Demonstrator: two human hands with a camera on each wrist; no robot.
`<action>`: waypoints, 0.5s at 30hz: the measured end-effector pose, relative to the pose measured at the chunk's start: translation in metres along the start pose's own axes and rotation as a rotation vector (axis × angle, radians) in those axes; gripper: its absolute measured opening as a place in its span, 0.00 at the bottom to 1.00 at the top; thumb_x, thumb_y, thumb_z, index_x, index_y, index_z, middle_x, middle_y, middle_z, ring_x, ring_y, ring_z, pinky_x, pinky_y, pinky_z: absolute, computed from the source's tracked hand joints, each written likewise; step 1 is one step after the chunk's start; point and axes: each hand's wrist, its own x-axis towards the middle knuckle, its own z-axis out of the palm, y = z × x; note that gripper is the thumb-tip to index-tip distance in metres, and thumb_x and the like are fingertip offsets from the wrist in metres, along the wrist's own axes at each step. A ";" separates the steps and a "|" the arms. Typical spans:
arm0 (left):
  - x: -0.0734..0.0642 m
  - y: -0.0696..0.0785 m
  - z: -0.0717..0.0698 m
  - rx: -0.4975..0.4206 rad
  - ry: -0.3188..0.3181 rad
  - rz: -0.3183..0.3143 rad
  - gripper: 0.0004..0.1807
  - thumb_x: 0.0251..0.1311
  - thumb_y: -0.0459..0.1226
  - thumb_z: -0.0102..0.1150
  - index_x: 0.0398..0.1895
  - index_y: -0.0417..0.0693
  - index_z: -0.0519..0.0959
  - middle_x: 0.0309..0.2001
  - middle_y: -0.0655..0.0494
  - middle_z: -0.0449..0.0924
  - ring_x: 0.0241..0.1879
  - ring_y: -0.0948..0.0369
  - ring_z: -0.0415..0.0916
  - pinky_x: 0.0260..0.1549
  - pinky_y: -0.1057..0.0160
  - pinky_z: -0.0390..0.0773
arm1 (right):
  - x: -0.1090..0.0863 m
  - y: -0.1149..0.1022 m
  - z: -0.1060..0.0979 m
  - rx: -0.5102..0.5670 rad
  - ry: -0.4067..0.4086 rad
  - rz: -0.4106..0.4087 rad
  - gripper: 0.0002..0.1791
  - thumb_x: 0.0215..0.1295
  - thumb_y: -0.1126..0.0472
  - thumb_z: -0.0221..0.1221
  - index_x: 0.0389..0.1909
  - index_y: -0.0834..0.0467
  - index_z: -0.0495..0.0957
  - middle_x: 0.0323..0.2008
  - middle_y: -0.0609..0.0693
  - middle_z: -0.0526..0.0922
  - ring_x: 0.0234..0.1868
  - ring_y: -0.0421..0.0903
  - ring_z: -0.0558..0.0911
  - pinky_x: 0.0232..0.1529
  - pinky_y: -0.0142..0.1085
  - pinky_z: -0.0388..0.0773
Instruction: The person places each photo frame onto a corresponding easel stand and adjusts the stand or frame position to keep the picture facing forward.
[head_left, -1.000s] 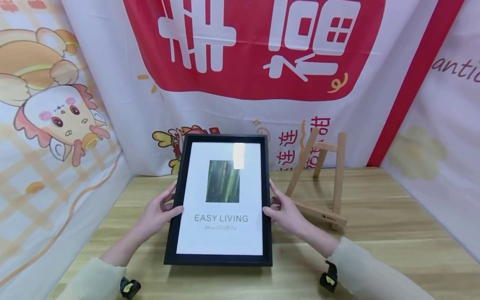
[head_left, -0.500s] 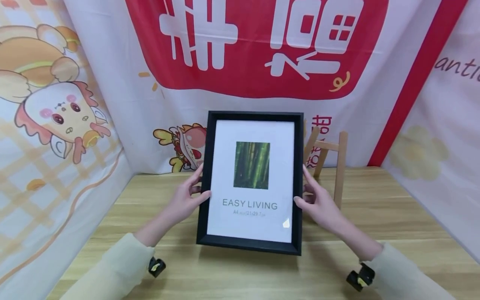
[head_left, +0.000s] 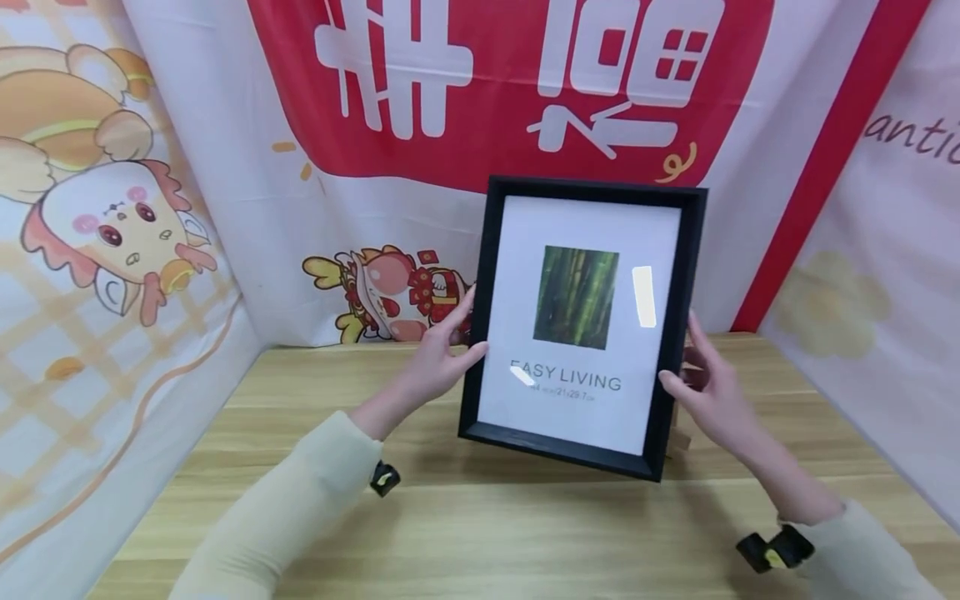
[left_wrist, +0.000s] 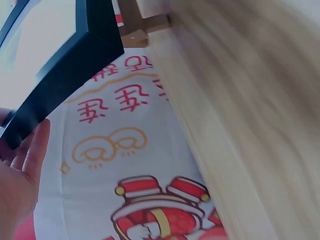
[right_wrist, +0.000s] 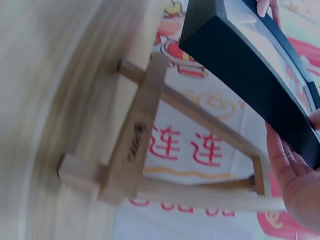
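We've raised the picture frame (head_left: 573, 321), left grip (head_left: 435, 360) pinching its 9 o'clock edge, right grip (head_left: 712, 398) its 3 o'clock; setting it down remains, the easel (right_wrist: 134, 142) unloaded.

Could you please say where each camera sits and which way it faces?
Head: on the head, facing forward and down at the picture frame; left hand, right hand and sleeves show.
Left wrist: on that wrist, facing the picture frame, printed cloth and tabletop; left hand partly shows.
Right wrist: on that wrist, facing the picture frame and wooden easel; both hands partly show.
Both wrist views share the picture frame, printed cloth and tabletop.
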 end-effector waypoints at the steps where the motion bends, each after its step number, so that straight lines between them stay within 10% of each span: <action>1: 0.005 0.001 0.004 -0.003 0.001 0.005 0.42 0.66 0.33 0.59 0.78 0.57 0.48 0.75 0.56 0.52 0.53 0.54 0.76 0.36 0.63 0.83 | 0.001 0.001 -0.004 -0.003 0.008 -0.008 0.47 0.65 0.73 0.57 0.77 0.52 0.42 0.54 0.70 0.74 0.39 0.31 0.76 0.38 0.19 0.76; 15: 0.080 0.001 0.044 -0.033 0.048 0.135 0.43 0.66 0.29 0.56 0.78 0.58 0.47 0.74 0.58 0.56 0.57 0.57 0.72 0.50 0.61 0.78 | 0.022 0.024 -0.044 -0.097 0.150 -0.064 0.48 0.63 0.76 0.55 0.78 0.51 0.41 0.49 0.67 0.73 0.40 0.26 0.73 0.40 0.13 0.70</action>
